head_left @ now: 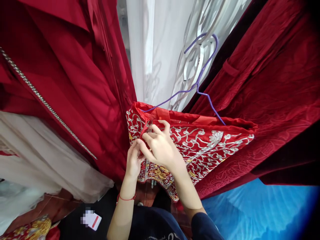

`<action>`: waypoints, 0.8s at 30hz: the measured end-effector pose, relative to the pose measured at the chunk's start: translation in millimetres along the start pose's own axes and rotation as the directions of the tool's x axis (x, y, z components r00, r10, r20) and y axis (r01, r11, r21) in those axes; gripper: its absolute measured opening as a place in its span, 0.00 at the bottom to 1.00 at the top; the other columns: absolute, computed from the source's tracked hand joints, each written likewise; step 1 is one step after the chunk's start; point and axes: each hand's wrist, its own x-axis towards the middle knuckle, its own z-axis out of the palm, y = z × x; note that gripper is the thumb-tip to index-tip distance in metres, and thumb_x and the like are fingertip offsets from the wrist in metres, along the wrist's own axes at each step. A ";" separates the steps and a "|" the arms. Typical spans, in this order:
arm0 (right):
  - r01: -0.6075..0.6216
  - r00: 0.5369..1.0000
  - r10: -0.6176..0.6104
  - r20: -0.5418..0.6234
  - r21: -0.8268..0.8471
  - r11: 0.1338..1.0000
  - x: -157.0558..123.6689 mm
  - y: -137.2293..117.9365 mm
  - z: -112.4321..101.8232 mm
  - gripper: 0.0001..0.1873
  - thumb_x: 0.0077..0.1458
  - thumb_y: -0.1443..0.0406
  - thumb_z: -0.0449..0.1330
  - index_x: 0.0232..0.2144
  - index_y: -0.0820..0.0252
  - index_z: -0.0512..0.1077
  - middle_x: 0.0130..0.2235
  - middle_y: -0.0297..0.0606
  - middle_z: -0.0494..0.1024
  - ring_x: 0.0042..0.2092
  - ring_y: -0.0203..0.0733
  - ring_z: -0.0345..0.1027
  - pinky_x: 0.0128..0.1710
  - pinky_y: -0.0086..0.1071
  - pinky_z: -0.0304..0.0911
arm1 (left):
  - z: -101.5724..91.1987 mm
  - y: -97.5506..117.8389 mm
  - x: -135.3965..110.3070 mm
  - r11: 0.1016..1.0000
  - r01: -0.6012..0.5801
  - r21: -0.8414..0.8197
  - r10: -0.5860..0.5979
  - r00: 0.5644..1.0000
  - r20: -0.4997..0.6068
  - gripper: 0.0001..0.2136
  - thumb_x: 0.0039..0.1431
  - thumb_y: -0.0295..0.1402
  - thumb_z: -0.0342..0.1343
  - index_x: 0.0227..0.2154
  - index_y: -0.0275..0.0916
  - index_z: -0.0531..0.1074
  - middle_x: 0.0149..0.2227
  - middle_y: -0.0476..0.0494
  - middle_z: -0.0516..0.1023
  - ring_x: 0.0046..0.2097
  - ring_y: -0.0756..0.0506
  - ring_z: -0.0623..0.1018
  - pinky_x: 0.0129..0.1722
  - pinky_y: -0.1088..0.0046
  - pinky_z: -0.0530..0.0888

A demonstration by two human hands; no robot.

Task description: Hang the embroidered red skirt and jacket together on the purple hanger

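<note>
A red garment [182, 131] with silver and gold embroidery hangs by its top edge from a purple hanger [197, 83]. The hanger's hook loops over white scrolled metalwork. Both of my hands are at the garment's upper left, by a slit-like opening in the front. My right hand [160, 143] pinches the red edge of that opening, its other fingers bent and partly raised. Just below it, my left hand [135, 158] has its fingers closed near the same edge, touching my right fingertips. What the left fingertips hold is hidden from me.
Dark red cloth [62, 66] with a rhinestone trim hangs on the left, above pale tulle [55, 156]. Textured red fabric [275, 100] hangs on the right, over bright blue fabric [262, 206]. A white card [93, 220] and gold-embroidered cloth [32, 230] lie at lower left.
</note>
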 end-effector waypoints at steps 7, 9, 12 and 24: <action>0.006 0.986 0.013 -0.165 0.115 0.993 -9.5 2.9 -6.8 0.12 0.67 0.65 0.51 0.32 0.59 0.70 0.34 0.35 0.76 0.44 0.40 0.65 0.55 0.41 0.53 | -1.5 0.7 6.4 0.998 0.002 -0.066 -0.005 0.999 -0.034 0.21 0.47 0.44 0.68 0.22 0.39 0.60 0.22 0.56 0.63 0.24 0.55 0.63 0.24 0.82 0.65; -0.015 0.990 0.028 -0.135 0.096 0.995 -10.3 5.8 -10.3 0.10 0.67 0.66 0.50 0.37 0.59 0.71 0.36 0.36 0.76 0.43 0.41 0.64 0.52 0.40 0.55 | -0.7 0.3 7.0 0.999 -0.003 -0.044 0.002 1.000 -0.017 0.20 0.48 0.44 0.66 0.22 0.40 0.59 0.22 0.56 0.61 0.24 0.55 0.63 0.24 0.82 0.65; 0.034 0.999 -0.035 -0.037 -0.021 0.999 -12.1 7.3 -11.7 0.12 0.66 0.68 0.51 0.47 0.59 0.71 0.44 0.41 0.75 0.48 0.45 0.63 0.53 0.44 0.54 | 0.2 0.5 6.3 1.000 0.002 -0.013 -0.002 1.000 0.017 0.17 0.52 0.44 0.62 0.24 0.40 0.62 0.23 0.54 0.63 0.27 0.53 0.68 0.27 0.80 0.66; 0.023 0.986 -0.010 -0.165 0.078 0.997 3.8 25.6 -9.3 0.06 0.66 0.65 0.54 0.41 0.57 0.71 0.41 0.37 0.77 0.45 0.42 0.66 0.51 0.41 0.57 | 7.8 7.5 16.9 0.998 -0.014 -0.068 0.017 0.999 0.045 0.18 0.53 0.44 0.61 0.22 0.39 0.59 0.19 0.55 0.61 0.21 0.55 0.61 0.18 0.81 0.54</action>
